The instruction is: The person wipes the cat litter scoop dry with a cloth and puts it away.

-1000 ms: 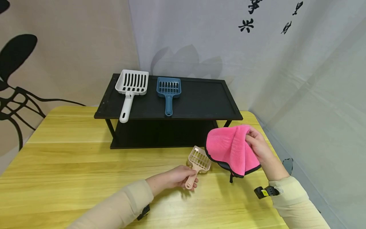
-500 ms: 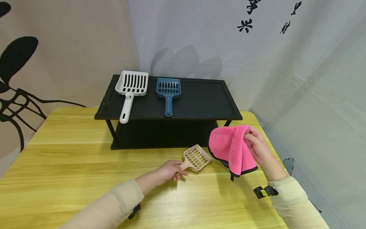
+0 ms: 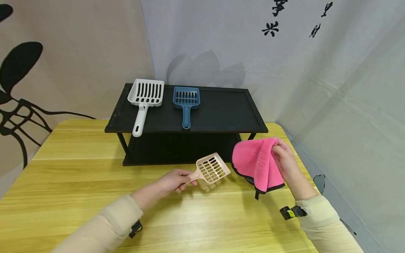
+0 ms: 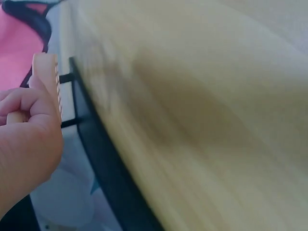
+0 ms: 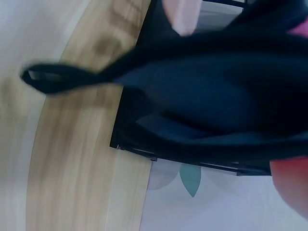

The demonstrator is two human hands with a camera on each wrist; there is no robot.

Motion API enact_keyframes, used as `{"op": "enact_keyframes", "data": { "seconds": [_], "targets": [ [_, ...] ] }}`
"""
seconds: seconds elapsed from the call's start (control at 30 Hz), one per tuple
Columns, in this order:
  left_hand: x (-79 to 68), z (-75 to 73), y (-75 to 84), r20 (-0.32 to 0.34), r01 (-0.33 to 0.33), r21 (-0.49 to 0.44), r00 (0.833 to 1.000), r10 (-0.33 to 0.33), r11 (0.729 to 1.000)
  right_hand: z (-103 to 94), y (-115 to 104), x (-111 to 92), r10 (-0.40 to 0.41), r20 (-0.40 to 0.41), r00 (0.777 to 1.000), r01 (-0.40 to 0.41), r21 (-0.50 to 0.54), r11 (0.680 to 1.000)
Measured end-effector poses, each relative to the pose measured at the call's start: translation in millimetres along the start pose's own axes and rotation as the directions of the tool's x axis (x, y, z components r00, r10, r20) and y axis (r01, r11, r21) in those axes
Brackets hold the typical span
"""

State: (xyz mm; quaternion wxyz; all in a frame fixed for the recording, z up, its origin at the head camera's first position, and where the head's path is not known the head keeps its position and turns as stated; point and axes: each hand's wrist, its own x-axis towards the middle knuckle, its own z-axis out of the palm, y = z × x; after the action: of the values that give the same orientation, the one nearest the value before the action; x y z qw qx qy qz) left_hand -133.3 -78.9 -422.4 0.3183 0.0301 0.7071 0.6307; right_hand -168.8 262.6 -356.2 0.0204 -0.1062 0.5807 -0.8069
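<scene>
My left hand point(image 3: 172, 182) grips the handle of a pale peach litter scoop point(image 3: 199, 170), its slotted head tilted up over the table and pointing right. In the left wrist view the scoop point(image 4: 44, 67) shows edge-on beyond the curled fingers. A pink cloth point(image 3: 250, 158) with black edging and a small loop hangs from my right hand point(image 3: 284, 160), which pinches it at the top. The cloth's dark underside point(image 5: 202, 96) fills much of the right wrist view and hides most of that hand. Scoop and cloth are close but apart.
A black two-tier rack point(image 3: 221, 109) stands at the back of the wooden table point(image 3: 79, 182). On its top lie a white litter scoop point(image 3: 140, 117) and a blue litter scoop point(image 3: 186, 117), handles forward. A pale curtain point(image 3: 202, 42) hangs behind.
My left hand has moved left and slightly up with the peach scoop, whose head has swung from pointing away to pointing right. The right hand and cloth have barely moved.
</scene>
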Motion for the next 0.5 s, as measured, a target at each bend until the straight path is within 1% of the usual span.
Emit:
{"op": "enact_keyframes", "data": {
  "seconds": [0.1,0.23,0.37,0.5],
  "targets": [
    [-7.1,-5.8,8.6,0.007,-0.021,-0.009,1.0,0.021,1.0,3.4,1,0,0.012,0.012,1.0,-0.012,-0.016,1.0],
    [-16.3,-10.4,24.9,0.001,-0.033,0.015,0.999,0.033,0.999,6.0,4,2,-0.008,0.052,0.999,0.012,-0.077,0.997],
    [-21.3,-10.6,40.7,0.006,-0.036,0.063,0.999,0.036,0.997,7.9,7,4,-0.019,0.065,0.998,0.028,-0.134,0.991],
    [-21.9,-7.9,51.5,0.012,-0.036,0.084,0.999,0.035,0.996,13.2,12,7,-0.004,0.047,0.999,0.013,-0.196,0.981]
  ]
}}
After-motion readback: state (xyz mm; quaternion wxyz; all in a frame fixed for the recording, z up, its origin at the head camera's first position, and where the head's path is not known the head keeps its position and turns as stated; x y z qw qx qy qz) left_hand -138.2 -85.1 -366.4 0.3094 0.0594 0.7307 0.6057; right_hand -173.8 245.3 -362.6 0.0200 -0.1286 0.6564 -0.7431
